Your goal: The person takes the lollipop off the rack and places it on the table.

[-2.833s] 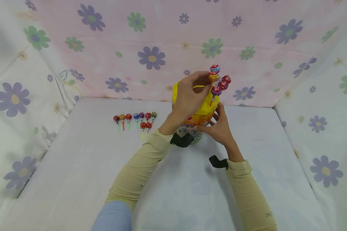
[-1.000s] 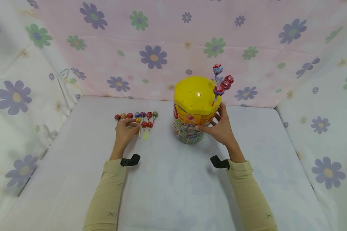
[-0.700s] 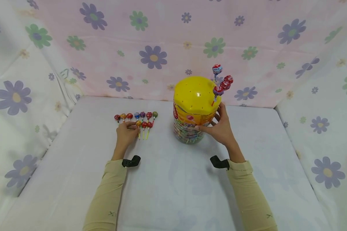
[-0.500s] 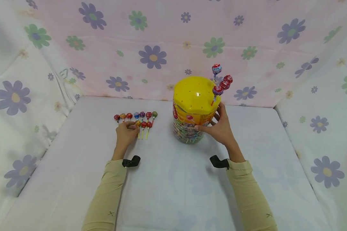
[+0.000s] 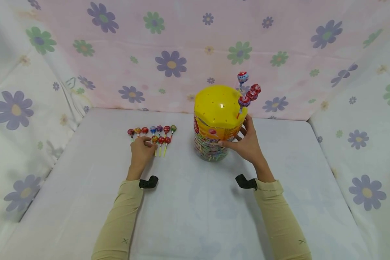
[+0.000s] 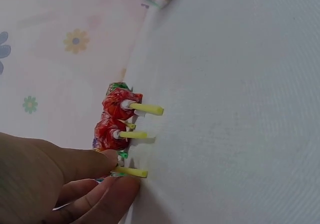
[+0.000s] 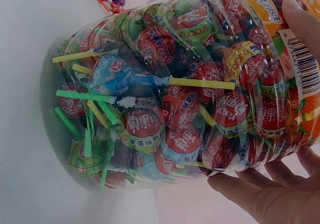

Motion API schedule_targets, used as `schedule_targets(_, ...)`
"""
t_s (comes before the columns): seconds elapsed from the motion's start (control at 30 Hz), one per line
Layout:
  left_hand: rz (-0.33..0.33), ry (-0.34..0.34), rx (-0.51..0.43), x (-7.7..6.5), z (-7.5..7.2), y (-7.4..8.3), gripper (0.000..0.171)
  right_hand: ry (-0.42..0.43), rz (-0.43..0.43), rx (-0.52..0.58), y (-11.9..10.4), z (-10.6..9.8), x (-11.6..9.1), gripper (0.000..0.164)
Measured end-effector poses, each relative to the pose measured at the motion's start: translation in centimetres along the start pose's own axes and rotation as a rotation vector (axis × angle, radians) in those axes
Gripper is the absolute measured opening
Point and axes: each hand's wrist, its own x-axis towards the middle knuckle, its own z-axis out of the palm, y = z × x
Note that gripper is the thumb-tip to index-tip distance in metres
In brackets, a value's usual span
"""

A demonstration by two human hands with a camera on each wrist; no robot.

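My left hand (image 5: 142,151) pinches a yellow-wrapped lollipop (image 5: 154,139) by its yellow stick (image 6: 132,172), between thumb and fingertips, low over the table. Directly right of it lie two red lollipops (image 5: 164,140) with yellow sticks. Behind them is a row of several lollipops (image 5: 159,129) in mixed colours; my fingers hide some of their sticks. My right hand (image 5: 247,144) grips the side of a big clear jar (image 5: 209,146) packed with lollipops. Its yellow lid (image 5: 219,106) is dotted with small holes, and several lollipops (image 5: 251,95) stick up from the right edge.
The jar stands upright on the white table (image 5: 195,209), right of the lollipop rows. A flower-print curtain (image 5: 178,43) closes off the back and both sides.
My left hand has come from the jar's lid down to the table at left, bringing the yellow lollipop beside the two red ones. My right hand has stayed on the jar.
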Motion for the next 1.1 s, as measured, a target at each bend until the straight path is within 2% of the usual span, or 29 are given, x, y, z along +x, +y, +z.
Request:
schedule_targets(0.23, 0.062, 0.016, -0.008, -0.3, -1.2, 0.8, 0.036, 0.002, 0.014, -0.001, -0.2, 0.0, 0.0, 0.099)
schedule_targets(0.3, 0.107, 0.016, -0.039, -0.3, -1.7, 1.4, 0.036, 0.003, 0.017, -0.001, -0.2, 0.0, 0.0, 0.099)
schedule_targets(0.4, 0.213, 0.015, -0.088, -0.4, -2.2, 3.0, 0.033, 0.005, 0.017, -0.001, -0.3, 0.0, 0.0, 0.099)
schedule_targets(0.53, 0.365, 0.042, -0.231, -1.0, -2.5, 6.3, 0.028, 0.006, 0.012, 0.006, -0.3, 0.0, 0.0, 0.099)
schedule_targets(0.7, 0.536, 0.078, -0.484, -2.3, -2.1, 11.1, 0.029, 0.005, 0.015, 0.008, -0.2, 0.0, -0.2, 0.099)
schedule_targets(0.77, 0.612, 0.081, -0.551, -2.7, -1.8, 13.1, 0.03, 0.006, 0.016, 0.003, -0.1, 0.0, -0.3, 0.099)
schedule_targets(0.87, 0.711, 0.075, -0.595, -3.3, -1.4, 15.9, 0.029, 0.008, 0.02, 0.001, -0.1, 0.0, -0.2, 0.099)
schedule_targets(0.97, 0.752, 0.052, -0.611, -3.5, -1.0, 18.4, 0.028, 0.007, 0.03, -0.001, -0.2, 0.0, -0.1, 0.098)
schedule_targets(1.1, 0.701, -0.03, -0.622, -3.4, -0.7, 21.4, 0.029, 0.007, 0.044, -0.009, -0.2, 0.0, -0.1, 0.098)
